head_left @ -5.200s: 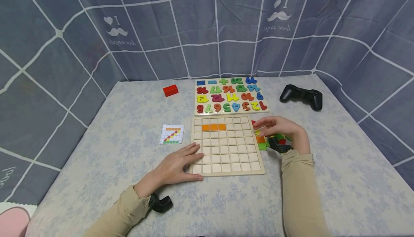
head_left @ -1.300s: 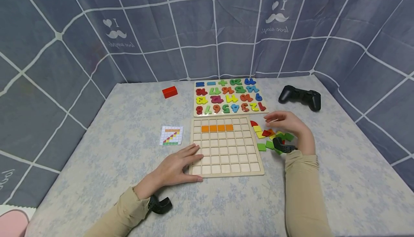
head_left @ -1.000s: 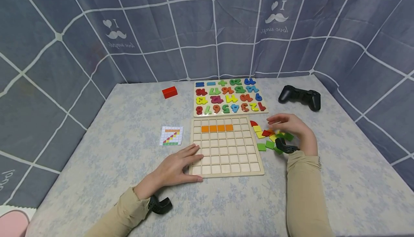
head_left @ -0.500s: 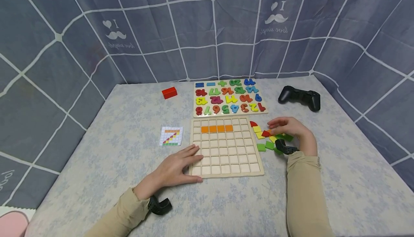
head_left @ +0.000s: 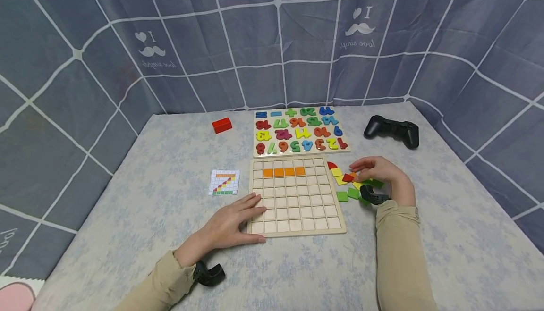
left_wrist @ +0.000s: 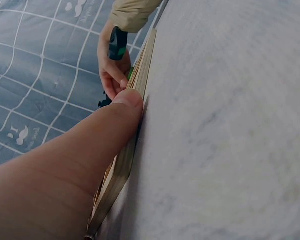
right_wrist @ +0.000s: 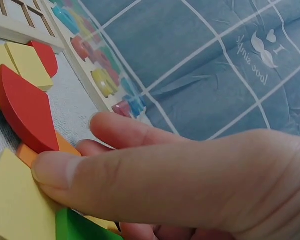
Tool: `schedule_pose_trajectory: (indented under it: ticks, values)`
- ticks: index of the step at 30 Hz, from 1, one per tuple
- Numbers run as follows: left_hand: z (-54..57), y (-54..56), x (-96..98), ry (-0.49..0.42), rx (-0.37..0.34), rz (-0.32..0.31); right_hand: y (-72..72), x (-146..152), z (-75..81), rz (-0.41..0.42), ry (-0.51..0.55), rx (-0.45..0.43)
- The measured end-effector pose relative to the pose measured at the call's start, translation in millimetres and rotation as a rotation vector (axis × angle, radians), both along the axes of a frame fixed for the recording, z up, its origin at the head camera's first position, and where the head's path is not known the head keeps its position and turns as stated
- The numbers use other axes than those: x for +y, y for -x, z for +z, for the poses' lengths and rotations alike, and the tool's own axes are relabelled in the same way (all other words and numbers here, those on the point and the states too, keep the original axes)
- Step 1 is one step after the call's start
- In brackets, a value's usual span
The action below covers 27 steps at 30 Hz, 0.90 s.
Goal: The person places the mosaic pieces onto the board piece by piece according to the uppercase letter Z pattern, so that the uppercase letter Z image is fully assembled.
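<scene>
A wooden grid board (head_left: pixel 297 234) lies on the table, with a row of several orange square tiles (head_left: pixel 284 172) near its far side. My left hand (head_left: pixel 229 221) rests spread over its left edge; the thumb (left_wrist: pixel 127 100) touches the front edge in the left wrist view. My right hand (head_left: pixel 380 172) is at the pile of loose tiles right of the board. Its thumb and a finger pinch an orange tile (right_wrist: pixel 67 145), partly hidden by the thumb. A red quarter-round piece (right_wrist: pixel 27 110) overlaps that tile, with yellow tiles (right_wrist: pixel 15 200) and a green piece (right_wrist: pixel 82 227) close by.
A pattern card (head_left: pixel 224 182) lies left of the board. Behind the board is a number puzzle (head_left: pixel 301 134). A red block (head_left: pixel 222 125) stands at the back left, a black game controller (head_left: pixel 392 131) at the back right. Patterned curtains (head_left: pixel 255 32) surround the table.
One more orange tile sits in the board's row than five seconds ago. My right hand has moved back to the pile and lowered slightly to the orange tile. My left hand stays on the board.
</scene>
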<state>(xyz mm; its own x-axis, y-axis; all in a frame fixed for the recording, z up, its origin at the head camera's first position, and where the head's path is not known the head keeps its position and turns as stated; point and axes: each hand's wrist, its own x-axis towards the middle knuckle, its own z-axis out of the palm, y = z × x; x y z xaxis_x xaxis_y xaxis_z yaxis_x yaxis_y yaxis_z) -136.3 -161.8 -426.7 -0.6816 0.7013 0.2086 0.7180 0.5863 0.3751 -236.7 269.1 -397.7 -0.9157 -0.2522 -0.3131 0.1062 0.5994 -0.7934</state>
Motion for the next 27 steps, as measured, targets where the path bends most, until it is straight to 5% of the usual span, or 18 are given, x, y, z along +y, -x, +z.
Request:
schedule_pose_trajectory:
  ticks: [18,23,27]
  values:
    - [-1.9,-0.2,-0.1,-0.001,0.005,-0.005,2.6,0,1.9,-0.056,-0.051,-0.042]
    - [-1.9,-0.1,0.0,0.001,0.003,-0.005,-1.2,0,8.3,-0.119,-0.072,-0.01]
    - [-0.8,-0.1,-0.3,0.004,-0.002,-0.002,-0.5,-11,17.8,-0.132,-0.077,0.097]
